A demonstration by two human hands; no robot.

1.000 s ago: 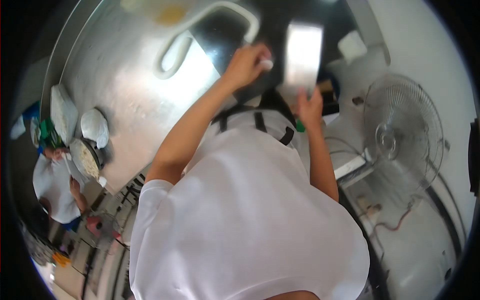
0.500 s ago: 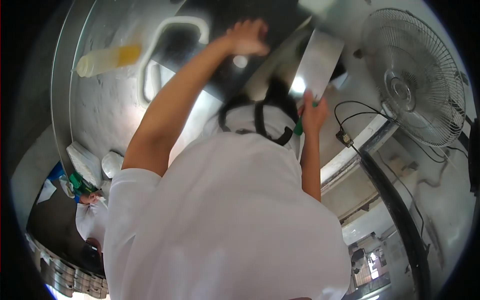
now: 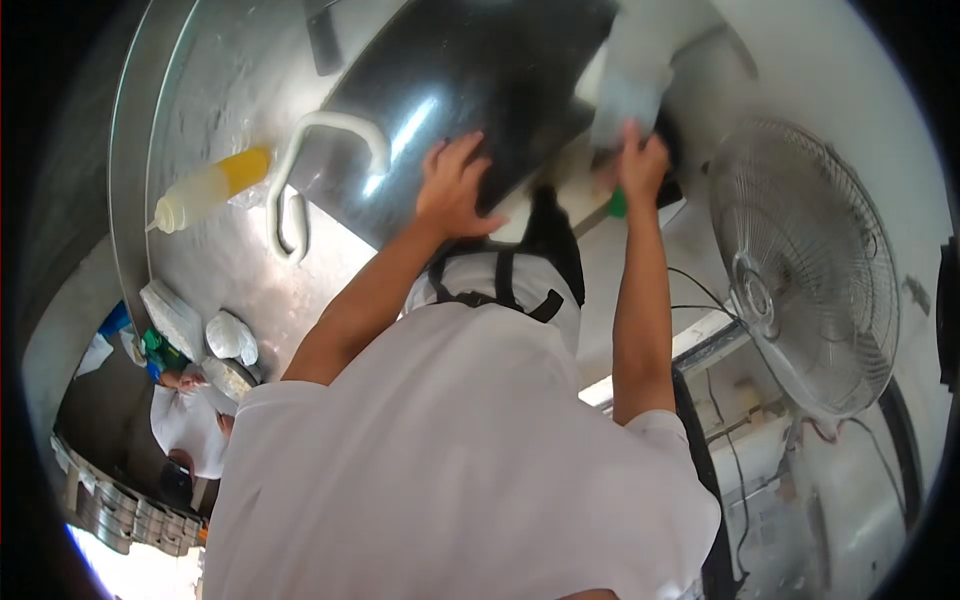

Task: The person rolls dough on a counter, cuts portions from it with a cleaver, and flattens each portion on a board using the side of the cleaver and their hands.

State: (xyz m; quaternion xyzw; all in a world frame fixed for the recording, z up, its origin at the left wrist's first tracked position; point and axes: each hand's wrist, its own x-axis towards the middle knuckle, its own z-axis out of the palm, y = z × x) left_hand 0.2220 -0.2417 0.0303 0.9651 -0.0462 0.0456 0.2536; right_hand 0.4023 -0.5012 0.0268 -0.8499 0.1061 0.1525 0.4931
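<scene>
A worker in a white shirt, dark straps at the waist, leans over a broad steel worktop in a busy workroom. On the worktop lies a large, glossy black slab, light streaking across its surface. A wire-caged fan stands to the worker's right. Beyond the worktop's corner, to the left, a co-worker in white is seated or standing; from here I cannot tell which.

The worker's right hand is closed around the green handle of a broad-bladed tool, blurred and raised beside the slab's right edge. The left hand is wide, fingers spread and holding nothing, at the slab's near edge; whether the palm presses on it, I cannot tell.

Left of that hand, a pale, rope-like length bends like a hook, one stretch across the slab's left corner and the looped end on bare steel. Just beside it, a squeeze bottle with yellow contents lies on its side. Near the co-worker sit a pan of pale pieces and a small white bundle.
</scene>
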